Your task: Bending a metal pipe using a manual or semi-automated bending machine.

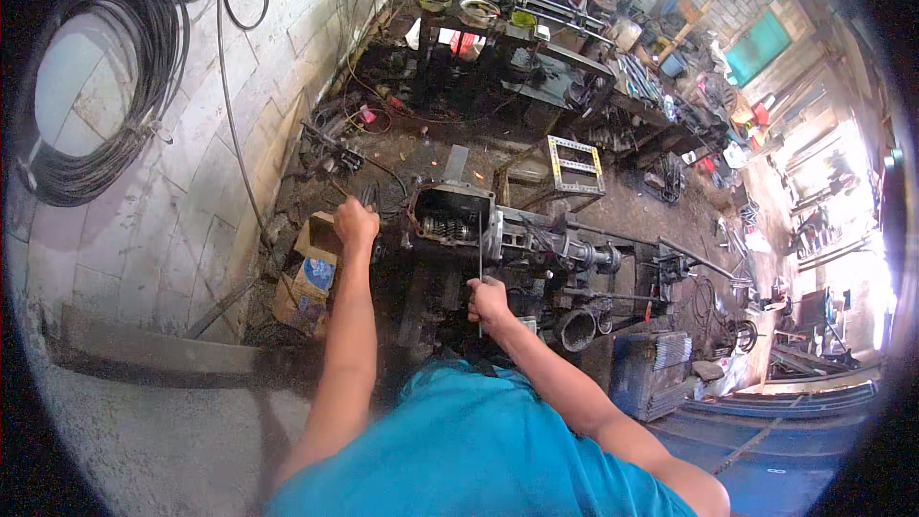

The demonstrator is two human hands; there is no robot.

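Note:
In front of me stands an open gearbox housing (497, 220), dark and oily, with toothed gears (446, 229) showing inside. My right hand (489, 303) is closed around a long thin metal rod (481, 254), held upright in the picture along the housing's right side. The rod's far end reaches the housing; I cannot tell what it touches. Left of the housing, my left hand (356, 224) is closed, its fingers curled. A thin stick-like piece seems to stick out beyond that fist, too small to name. Below the left hand sits an open cardboard box (299, 280).
A shaft assembly (579, 254) extends right from the housing. Beyond it stands a metal stool (574, 168). A cluttered workbench (574, 59) lines the far side. Coiled black cable (144, 139) hangs on the left wall. A blue ribbed block (643, 373) sits at the right.

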